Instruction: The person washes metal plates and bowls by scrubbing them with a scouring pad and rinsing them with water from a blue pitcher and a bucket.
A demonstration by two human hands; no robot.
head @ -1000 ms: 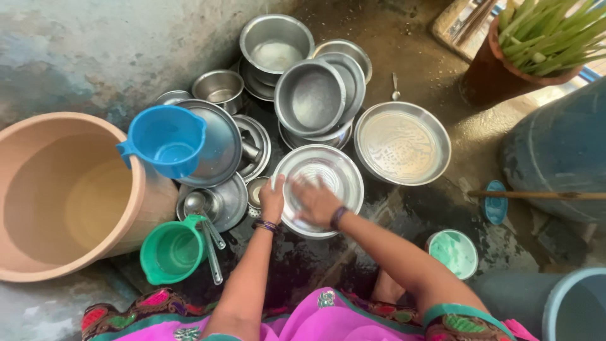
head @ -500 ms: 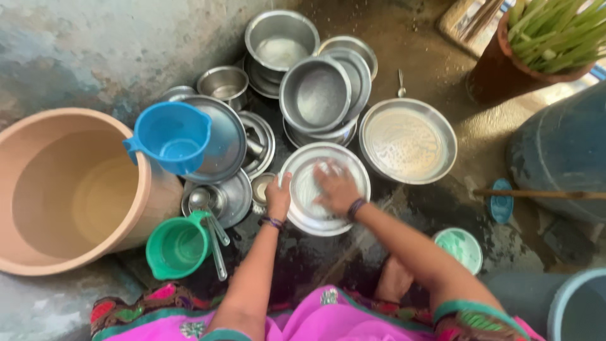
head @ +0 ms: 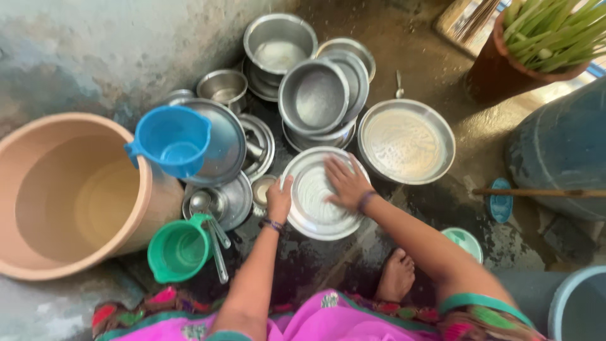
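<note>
At left sat the big tan tub (head: 69, 196); the soapy steel plate (head: 315, 215) lay at centre frame. Left hand (head: 278, 199) gripped its rim, right hand (head: 346, 182) pressed flat, fingers spread, scrubbing. Judging by the piled steel vessels (head: 315, 95) above, plenty remained unwashed.

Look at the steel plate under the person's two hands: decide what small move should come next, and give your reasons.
Probably the right hand should sweep on toward the near rim of the plate. It lies flat on the plate's far part, fingers spread, while the left hand steadies the left rim. The near part is bare and looks unrubbed, though that is hard to tell.
</note>
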